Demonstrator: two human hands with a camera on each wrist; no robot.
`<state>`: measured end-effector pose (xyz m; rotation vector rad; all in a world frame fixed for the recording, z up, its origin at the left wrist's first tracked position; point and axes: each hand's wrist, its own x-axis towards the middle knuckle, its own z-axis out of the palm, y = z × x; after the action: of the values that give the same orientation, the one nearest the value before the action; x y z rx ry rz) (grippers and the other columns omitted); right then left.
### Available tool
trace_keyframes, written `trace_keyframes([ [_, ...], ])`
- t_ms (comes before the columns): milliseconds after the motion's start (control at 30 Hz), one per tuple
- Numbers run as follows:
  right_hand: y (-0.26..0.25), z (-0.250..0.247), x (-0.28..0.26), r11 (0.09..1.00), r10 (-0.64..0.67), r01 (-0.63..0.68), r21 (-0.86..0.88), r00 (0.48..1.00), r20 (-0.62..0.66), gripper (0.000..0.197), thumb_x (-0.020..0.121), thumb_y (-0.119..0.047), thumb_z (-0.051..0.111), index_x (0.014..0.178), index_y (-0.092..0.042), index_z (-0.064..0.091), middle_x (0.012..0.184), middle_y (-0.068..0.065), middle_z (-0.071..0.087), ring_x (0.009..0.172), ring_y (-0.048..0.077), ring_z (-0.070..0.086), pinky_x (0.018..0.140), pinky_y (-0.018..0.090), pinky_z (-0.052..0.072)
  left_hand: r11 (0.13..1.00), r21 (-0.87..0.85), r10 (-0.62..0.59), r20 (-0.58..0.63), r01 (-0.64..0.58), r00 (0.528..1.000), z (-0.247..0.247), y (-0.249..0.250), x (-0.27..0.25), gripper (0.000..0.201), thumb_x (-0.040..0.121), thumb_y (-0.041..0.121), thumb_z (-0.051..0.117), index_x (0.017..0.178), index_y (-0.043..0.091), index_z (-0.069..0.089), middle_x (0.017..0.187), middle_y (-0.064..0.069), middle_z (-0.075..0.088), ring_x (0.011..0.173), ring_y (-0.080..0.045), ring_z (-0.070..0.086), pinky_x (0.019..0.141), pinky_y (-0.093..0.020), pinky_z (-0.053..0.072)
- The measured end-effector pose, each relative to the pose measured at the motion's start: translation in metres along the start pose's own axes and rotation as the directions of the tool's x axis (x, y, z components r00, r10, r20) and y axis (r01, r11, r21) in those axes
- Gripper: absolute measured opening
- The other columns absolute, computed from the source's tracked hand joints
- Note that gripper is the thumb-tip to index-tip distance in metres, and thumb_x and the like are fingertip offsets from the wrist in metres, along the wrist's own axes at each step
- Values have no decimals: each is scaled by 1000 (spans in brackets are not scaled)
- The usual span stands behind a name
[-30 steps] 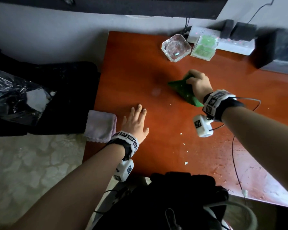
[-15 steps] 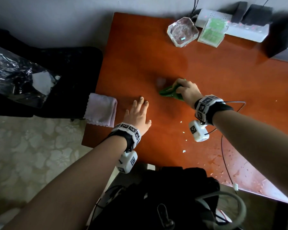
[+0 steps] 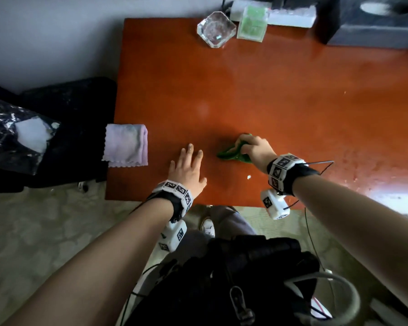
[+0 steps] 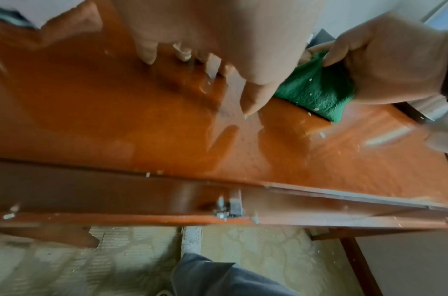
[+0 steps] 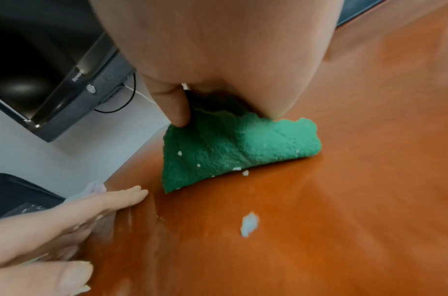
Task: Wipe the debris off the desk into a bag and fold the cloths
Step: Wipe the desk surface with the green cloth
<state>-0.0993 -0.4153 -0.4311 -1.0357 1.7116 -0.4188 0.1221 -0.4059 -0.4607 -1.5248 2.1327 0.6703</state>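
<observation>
right hand (image 3: 254, 149): grip bunching green cloth (image 5: 230, 152) on desk (image 3: 269, 90) | left hand (image 3: 187, 170): flat, fingers straight

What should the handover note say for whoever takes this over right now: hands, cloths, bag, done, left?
Right hand: grips the bunched green cloth, pressed on the desk near the front edge; white crumbs cling to it.
Left hand: flat on the desk, fingers straight, holding nothing, just left of the green cloth.
Lilac cloth: folded, lying at the desk's left edge.
Black bag: on the dark seat left of the desk.
Done: nothing finished; wiping is under way.
Left: one white crumb lies near the cloth, finer specks to the right. Get all of it into the bag, then fold the green cloth.
</observation>
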Motion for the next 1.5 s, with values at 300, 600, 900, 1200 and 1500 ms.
trace_keyframes([
  [300,58,29,-92,1000,13,-11,25,997,-81,14,58,-21,46,65,-24,58,83,16,67,79,35,60,64,35,49,999,30,41,-10,-40,999,41,16,-49,86,96,46,52,158,25,-3,163,-6,-23,152,-26,-12,122,-50,6],
  [600,112,39,-141,998,31,-32,-48,999,-13,12,78,-11,52,78,-17,63,82,19,65,76,33,58,60,34,47,999,7,-39,16,39,999,68,51,-72,95,93,46,57,157,18,-6,161,-11,-26,151,-31,-14,121,-54,8],
  [900,145,-28,-167,963,160,-109,248,968,-195,12,60,-24,51,66,-20,61,73,6,58,71,25,52,62,27,41,982,-96,-161,57,166,985,65,98,-85,81,94,41,59,156,17,15,165,-11,-8,151,-34,2,120,-48,21],
  [1200,141,-80,-172,889,130,-33,457,974,-183,11,53,-17,51,50,-20,61,58,0,54,66,22,49,68,31,38,877,-478,29,-53,-51,998,32,180,-81,52,86,12,66,136,23,55,137,-1,59,123,-21,56,101,-32,47],
  [1500,131,-102,-170,696,212,-91,712,974,-82,22,83,-1,42,70,-14,52,69,8,52,64,23,53,61,27,44,449,-881,14,176,151,984,22,218,-68,21,75,23,74,93,13,71,108,-7,74,110,-23,66,102,-45,46],
])
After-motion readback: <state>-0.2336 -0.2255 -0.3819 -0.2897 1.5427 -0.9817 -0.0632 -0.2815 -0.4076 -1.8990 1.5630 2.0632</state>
